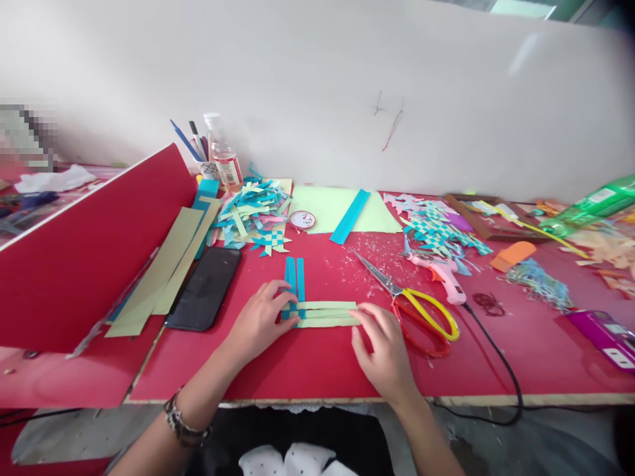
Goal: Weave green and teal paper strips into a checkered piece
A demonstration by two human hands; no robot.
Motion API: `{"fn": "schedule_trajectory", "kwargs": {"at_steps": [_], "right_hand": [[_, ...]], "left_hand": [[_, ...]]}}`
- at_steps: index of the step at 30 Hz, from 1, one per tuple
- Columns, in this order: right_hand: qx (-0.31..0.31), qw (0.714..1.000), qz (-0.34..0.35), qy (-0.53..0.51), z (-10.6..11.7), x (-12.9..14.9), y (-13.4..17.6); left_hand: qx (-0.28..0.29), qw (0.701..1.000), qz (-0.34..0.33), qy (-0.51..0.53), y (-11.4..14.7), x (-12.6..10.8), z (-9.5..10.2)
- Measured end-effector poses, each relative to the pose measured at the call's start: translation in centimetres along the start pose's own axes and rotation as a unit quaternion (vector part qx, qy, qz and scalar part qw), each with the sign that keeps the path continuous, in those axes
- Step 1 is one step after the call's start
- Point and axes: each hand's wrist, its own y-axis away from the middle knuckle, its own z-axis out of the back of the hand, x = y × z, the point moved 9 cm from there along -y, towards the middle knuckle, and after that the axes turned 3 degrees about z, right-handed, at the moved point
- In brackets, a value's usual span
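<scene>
Pale green paper strips [327, 313] lie side by side on the red table and cross two upright blue paper strips [300, 277], interlaced at the left end. My left hand [260, 320] is closed over that woven corner, thumb below and fingers above, holding it and hiding part of it. At the strips' right end, my right hand [384, 347] touches the tips with its fingers; its thumb stands apart below. Just right of that hand lie scissors [404, 291] with one yellow and one red handle, blades pointing up and left.
A black phone [204, 289] and long green paper strips [156, 281] lie left, beside a raised red board [99, 258]. Behind are a pile of cut strips [248, 211], a blue strip [350, 217] and woven pieces [431, 225]. Right, a pink glue gun [446, 277] trails its cable.
</scene>
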Motion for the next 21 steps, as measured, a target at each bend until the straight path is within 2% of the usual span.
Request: {"fn": "schedule_trajectory", "kwargs": {"at_steps": [4, 7, 12, 21], "right_hand": [[0.099, 0.993, 0.013, 0.063, -2.3, 2.1, -1.0], [0.143, 0.987, 0.004, 0.077, -3.7, 3.4, -1.6], [0.145, 0.985, -0.007, 0.093, -4.2, 3.7, -1.7], [0.126, 0.985, -0.033, 0.112, -3.2, 2.4, -1.1]], "left_hand": [[0.012, 1.0, -0.02, -0.01, 0.1, -0.5, -0.1], [0.03, 0.999, -0.027, -0.016, 0.1, -0.6, -0.4], [0.038, 0.998, -0.025, -0.037, 0.2, -0.6, -0.6], [0.031, 0.998, -0.027, -0.046, 0.2, -0.6, -0.7]]}}
